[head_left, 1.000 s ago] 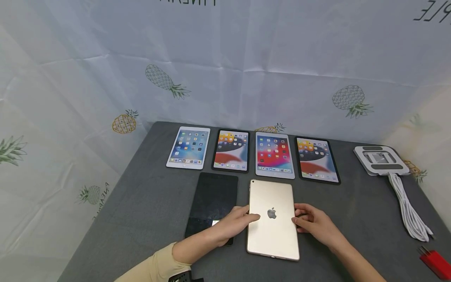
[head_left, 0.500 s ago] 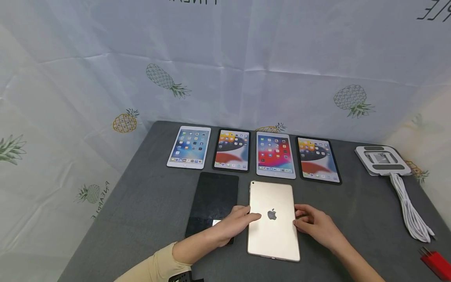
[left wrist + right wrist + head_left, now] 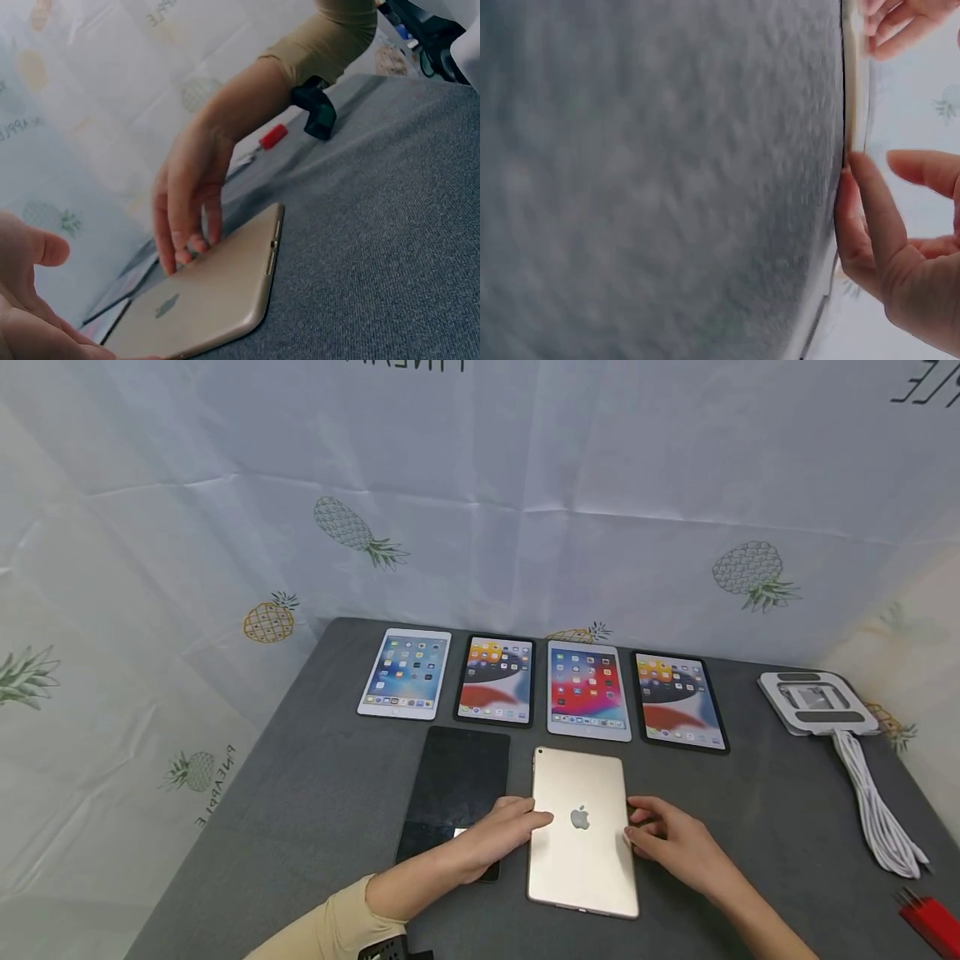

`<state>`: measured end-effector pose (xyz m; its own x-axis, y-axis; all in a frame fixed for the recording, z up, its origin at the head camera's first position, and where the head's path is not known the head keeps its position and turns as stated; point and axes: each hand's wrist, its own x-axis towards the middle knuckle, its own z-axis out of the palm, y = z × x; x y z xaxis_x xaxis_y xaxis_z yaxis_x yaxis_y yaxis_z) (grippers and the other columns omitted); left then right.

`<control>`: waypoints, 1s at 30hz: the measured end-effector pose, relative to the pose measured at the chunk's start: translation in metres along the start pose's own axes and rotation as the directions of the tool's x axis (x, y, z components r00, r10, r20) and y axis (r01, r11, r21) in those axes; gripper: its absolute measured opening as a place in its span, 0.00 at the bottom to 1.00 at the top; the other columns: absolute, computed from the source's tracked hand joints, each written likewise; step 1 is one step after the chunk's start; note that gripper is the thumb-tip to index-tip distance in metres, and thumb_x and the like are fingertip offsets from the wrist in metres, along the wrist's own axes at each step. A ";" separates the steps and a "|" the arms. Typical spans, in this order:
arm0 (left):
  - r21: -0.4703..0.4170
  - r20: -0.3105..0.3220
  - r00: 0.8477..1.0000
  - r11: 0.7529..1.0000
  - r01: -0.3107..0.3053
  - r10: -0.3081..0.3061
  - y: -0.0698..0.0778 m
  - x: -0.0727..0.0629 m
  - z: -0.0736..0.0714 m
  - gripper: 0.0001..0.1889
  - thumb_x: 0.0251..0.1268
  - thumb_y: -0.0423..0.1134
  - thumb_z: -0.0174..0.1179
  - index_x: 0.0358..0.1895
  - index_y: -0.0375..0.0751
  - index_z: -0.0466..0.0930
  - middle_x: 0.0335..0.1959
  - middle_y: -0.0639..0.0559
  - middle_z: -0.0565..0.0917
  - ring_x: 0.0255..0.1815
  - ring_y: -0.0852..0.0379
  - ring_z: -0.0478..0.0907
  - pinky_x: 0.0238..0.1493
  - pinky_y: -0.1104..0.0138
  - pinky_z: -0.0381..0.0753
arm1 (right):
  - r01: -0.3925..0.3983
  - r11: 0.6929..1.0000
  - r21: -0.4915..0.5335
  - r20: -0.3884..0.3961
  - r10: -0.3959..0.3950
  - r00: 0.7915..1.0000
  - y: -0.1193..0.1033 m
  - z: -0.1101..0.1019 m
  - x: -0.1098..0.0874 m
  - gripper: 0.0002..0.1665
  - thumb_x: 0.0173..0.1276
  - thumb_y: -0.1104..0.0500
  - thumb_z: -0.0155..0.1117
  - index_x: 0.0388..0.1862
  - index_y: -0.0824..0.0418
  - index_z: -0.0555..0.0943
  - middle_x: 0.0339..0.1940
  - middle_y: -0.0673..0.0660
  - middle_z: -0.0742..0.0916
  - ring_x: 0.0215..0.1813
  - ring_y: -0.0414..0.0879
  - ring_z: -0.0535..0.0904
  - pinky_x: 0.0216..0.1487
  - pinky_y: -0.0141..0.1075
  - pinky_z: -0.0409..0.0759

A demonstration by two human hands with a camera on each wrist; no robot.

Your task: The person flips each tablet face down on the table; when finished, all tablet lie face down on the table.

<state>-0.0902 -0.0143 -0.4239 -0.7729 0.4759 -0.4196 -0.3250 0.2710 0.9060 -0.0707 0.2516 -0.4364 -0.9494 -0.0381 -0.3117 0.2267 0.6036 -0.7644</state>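
Note:
A gold tablet (image 3: pixel 579 868) lies face down on the grey table, its apple logo upward. My left hand (image 3: pixel 504 835) is at its left edge, the thumb reaching over the back. In the left wrist view that thumb (image 3: pixel 51 249) is raised off the tablet. At the opposite edge is my right hand (image 3: pixel 671 839); in the right wrist view its extended fingers (image 3: pixel 881 210) touch the tablet's side while the thumb stays apart. A black tablet (image 3: pixel 459 777) with a dark screen lies to the left, partly hidden under my left forearm and hand.
Behind stands a row of several tablets with lit screens, among them a white one (image 3: pixel 405 673) and a black-framed one (image 3: pixel 681 702). At the right are a white folding stand (image 3: pixel 817 703), a bundled white cable (image 3: pixel 873 806) and a red plug (image 3: pixel 933 922). A pineapple-print cloth (image 3: pixel 525 527) hangs behind.
The gold tablet lies very slightly nearer to me than a second ago. Both hands keep nearly the same place at its edges.

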 end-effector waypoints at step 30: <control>0.169 -0.368 0.910 0.977 -0.134 0.188 -0.026 -0.044 -0.113 0.23 0.73 0.42 0.54 0.66 0.36 0.71 0.64 0.41 0.73 0.64 0.44 0.71 0.64 0.46 0.67 | -0.085 0.797 0.598 0.375 -0.184 0.909 -0.073 0.063 0.033 0.35 0.75 0.59 0.55 0.73 0.74 0.58 0.72 0.70 0.66 0.71 0.59 0.65 0.68 0.43 0.66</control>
<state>-0.1090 -0.1365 -0.4228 -0.9656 0.1762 -0.1912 -0.1220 0.3423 0.9316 -0.1047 0.1559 -0.4263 -0.8231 -0.4439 -0.3541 0.3913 0.0085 -0.9202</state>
